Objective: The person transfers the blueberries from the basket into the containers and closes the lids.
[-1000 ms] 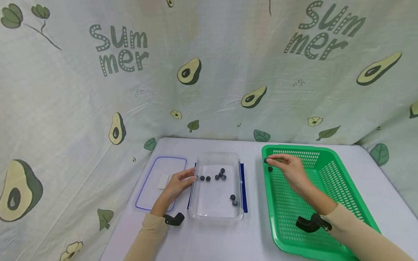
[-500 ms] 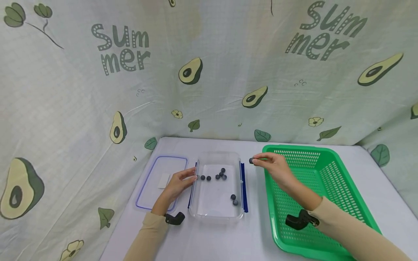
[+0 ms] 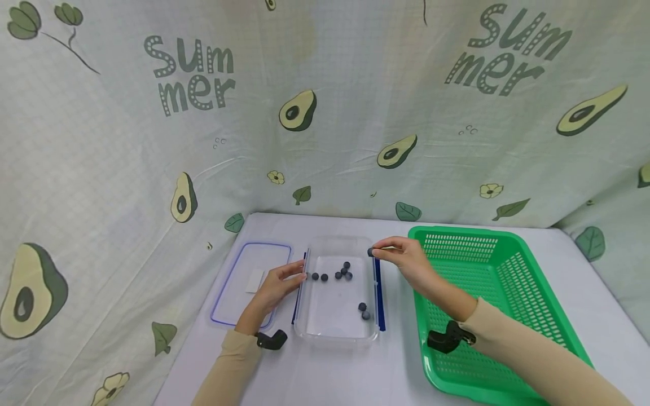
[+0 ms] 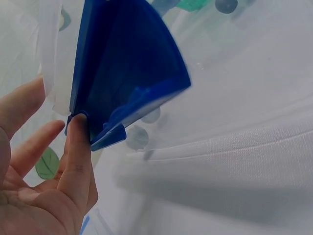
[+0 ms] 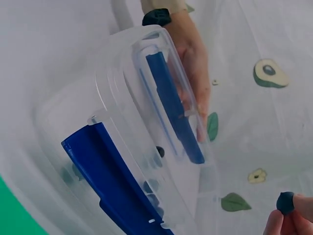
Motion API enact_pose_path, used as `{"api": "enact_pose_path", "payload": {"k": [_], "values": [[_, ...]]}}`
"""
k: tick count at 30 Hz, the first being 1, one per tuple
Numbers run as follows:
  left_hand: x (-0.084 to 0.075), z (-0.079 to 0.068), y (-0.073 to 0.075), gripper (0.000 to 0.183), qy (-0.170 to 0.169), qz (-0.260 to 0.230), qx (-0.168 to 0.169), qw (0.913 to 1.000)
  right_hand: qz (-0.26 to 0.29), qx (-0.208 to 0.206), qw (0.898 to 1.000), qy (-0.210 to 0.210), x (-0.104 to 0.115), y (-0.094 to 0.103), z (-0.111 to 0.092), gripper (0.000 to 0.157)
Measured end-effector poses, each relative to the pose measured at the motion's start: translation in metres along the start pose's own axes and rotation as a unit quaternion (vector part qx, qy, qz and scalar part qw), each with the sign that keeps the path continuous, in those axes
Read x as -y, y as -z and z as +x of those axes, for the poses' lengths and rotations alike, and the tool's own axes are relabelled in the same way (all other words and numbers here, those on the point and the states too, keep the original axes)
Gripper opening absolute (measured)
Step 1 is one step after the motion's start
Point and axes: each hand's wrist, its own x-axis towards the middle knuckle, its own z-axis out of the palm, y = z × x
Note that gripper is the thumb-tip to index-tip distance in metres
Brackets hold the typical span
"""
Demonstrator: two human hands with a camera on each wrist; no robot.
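My right hand (image 3: 408,259) pinches a blueberry (image 3: 371,252) between thumb and fingertips, over the right rim of a clear plastic container (image 3: 335,330). The right wrist view shows the pinched blueberry (image 5: 285,202) closely. My left hand (image 3: 274,290) is at the container's left side. In the left wrist view, the left hand's fingers (image 4: 76,161) look fairly straight and touch the blue locking flap (image 4: 127,63) and the clear rim. Several blueberries (image 3: 343,271) lie inside the container: two at left, a cluster in the middle, two near the right wall.
A green perforated basket (image 3: 424,338) stands at right, partly under my right forearm. At left lies a clear lid (image 3: 231,287) with a blue seal and a white label. The container's right blue flap (image 3: 379,293) hangs unlocked. A printed curtain (image 3: 335,84) closes off the back.
My right hand has carried the blueberry leftward from the basket's left rim to the container's right rim. The left hand and the container have stayed put.
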Motion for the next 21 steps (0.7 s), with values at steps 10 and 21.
{"api": "enact_pose_path", "payload": {"k": [10, 21], "values": [[0.002, 0.0, 0.0, 0.055, 0.004, 0.002, -0.001, 1.0, -0.001, 0.016, 1.0, -0.007, -0.004, -0.019, 0.007, 0.024], [0.0, -0.002, -0.001, 0.053, 0.005, 0.007, -0.01, 0.9999, -0.003, 0.035, 0.999, -0.029, -0.011, -0.036, 0.014, 0.022]]}}
